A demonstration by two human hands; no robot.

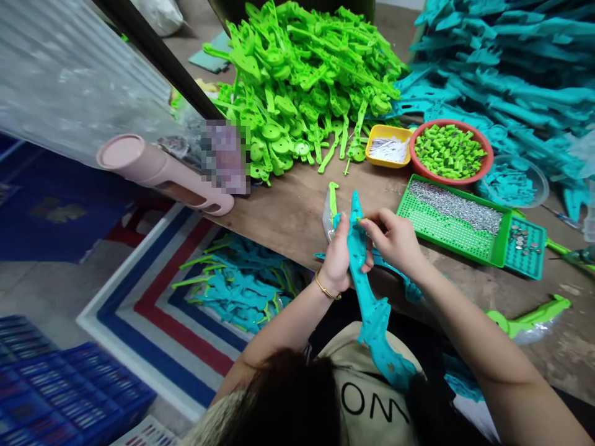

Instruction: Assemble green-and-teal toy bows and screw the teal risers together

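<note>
A long teal plastic part (365,291) slants across my lap, its pointed end up over the table edge. My left hand (338,257) is wrapped round its upper half, fingers curling out on the far side. At the part's upper edge, my right hand (393,238) pinches a tiny green piece (358,220) against the teal surface; most of that piece is hidden by the fingertips. Just beyond my left hand lies a green plastic part with a clear blade-like piece (331,207). Another teal part (395,269) rests partly under my right wrist.
Beyond my hands stand a yellow tray of thin metal pins (388,162), a red bowl of small green pieces (450,179), and a green basket of screws (453,244). Heaps of green parts (297,80) and teal parts (506,80) rise behind. A pink bottle (162,173) lies left.
</note>
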